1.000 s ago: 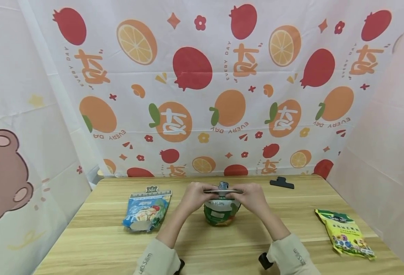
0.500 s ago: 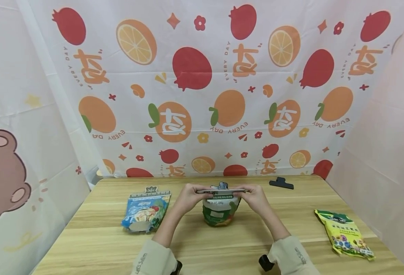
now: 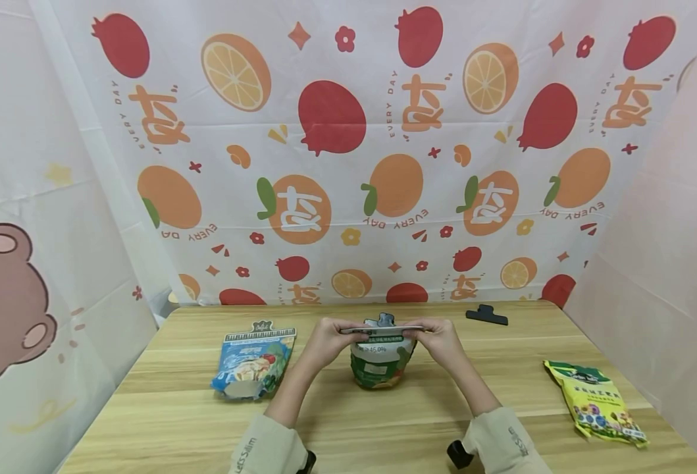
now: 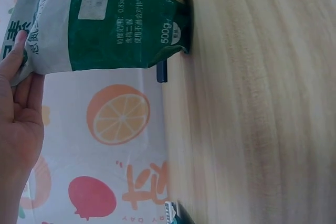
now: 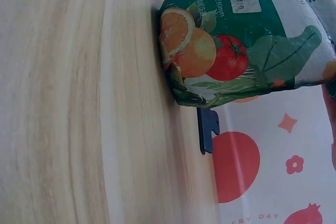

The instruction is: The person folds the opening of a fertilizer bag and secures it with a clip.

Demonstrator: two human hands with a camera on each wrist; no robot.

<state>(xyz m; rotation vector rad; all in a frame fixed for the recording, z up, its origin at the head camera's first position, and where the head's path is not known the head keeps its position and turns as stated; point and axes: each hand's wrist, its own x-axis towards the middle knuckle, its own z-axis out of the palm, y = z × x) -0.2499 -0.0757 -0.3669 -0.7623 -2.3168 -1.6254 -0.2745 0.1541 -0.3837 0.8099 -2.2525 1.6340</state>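
A green and white fertilizer bag (image 3: pixel 378 362) stands upright on the table before me, with fruit and vegetables printed on its front. My left hand (image 3: pixel 328 342) pinches the left end of its top edge, thumb in front and fingers behind. At the other end my right hand (image 3: pixel 439 341) pinches the same edge. Between them the top strip is stretched straight. The left wrist view shows the left hand (image 4: pixel 21 114) at the bag's pale upper part. In the right wrist view only bits of fingers show. A dark clip (image 3: pixel 386 320) peeks out behind the bag.
On the left lies a blue bag (image 3: pixel 250 368) with a wide clip (image 3: pixel 260 332) across its top. A black clip (image 3: pixel 486 315) lies at the back right. A yellow bag (image 3: pixel 597 403) rests near the right edge. A fruit-print curtain (image 3: pixel 348 197) hangs behind the table.
Both hands have slid outward along the bag's top edge, away from each other, and more of the bag's printed front shows between them. During the last half second they have hardly moved.
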